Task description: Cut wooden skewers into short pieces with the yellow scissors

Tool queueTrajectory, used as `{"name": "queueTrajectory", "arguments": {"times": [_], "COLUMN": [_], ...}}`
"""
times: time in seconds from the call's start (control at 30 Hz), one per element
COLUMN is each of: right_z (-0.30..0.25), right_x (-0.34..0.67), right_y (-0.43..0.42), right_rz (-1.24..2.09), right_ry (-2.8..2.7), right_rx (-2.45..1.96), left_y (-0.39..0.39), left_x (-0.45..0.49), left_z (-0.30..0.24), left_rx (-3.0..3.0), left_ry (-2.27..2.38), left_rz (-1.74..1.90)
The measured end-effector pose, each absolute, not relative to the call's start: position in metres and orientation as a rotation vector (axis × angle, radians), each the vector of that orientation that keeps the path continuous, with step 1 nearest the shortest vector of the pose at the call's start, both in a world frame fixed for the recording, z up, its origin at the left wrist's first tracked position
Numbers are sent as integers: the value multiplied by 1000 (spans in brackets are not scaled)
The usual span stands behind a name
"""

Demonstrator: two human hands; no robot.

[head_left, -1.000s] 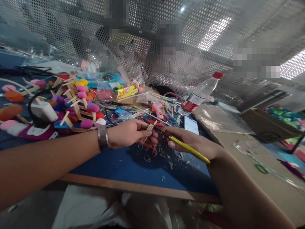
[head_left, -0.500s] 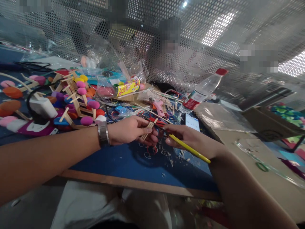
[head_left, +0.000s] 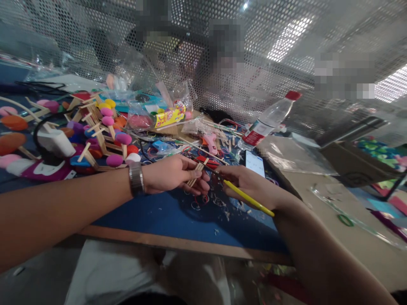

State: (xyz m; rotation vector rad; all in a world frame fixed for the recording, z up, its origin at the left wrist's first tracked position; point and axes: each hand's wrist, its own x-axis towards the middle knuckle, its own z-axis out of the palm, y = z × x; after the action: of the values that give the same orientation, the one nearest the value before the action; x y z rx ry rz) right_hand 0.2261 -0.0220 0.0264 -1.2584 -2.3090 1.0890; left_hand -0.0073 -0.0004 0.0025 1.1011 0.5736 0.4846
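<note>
**A:** What takes up the most room?

**B:** The blue tabletop (head_left: 149, 218), scattered with shavings and rubber bands (head_left: 219, 202). On its left side lies a heap of stick frames with coloured pads (head_left: 104, 135).

**A:** And the hands?

**B:** They meet over the middle of the blue surface. The left hand (head_left: 171, 173), with a wristwatch (head_left: 137, 179) at the wrist, is closed on a small bundle of wooden sticks (head_left: 197, 171). The right hand (head_left: 251, 183) is clenched around a yellow-handled tool (head_left: 249, 198).

**A:** Anything behind them?

**B:** A leaning plastic bottle (head_left: 269, 120) with a red cap. There is also a phone (head_left: 254, 163) with a lit screen, just beyond the right hand.

**A:** How does the tool sit?

**B:** Its yellow handle runs back over the right wrist. Its dark front end pokes out past the fingers towards the left hand, near the top of the sticks. I cannot tell whether it touches them.

**A:** And the sticks themselves?

**B:** They are pinched between the left thumb above and the fingertips (head_left: 203, 187) below. They are tilted, with the upper ends jutting out towards the right hand.
</note>
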Motion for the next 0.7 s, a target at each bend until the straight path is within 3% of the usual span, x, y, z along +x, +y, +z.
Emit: {"name": "queueTrajectory", "arguments": {"times": [0.7], "right_z": [26], "right_x": [221], "right_y": [-22], "right_rz": [1140], "right_ry": [-2276], "right_rx": [-1269], "left_y": [0], "left_x": [-9], "left_z": [7], "left_rx": [1193], "left_ry": [548], "left_rz": [541]}}
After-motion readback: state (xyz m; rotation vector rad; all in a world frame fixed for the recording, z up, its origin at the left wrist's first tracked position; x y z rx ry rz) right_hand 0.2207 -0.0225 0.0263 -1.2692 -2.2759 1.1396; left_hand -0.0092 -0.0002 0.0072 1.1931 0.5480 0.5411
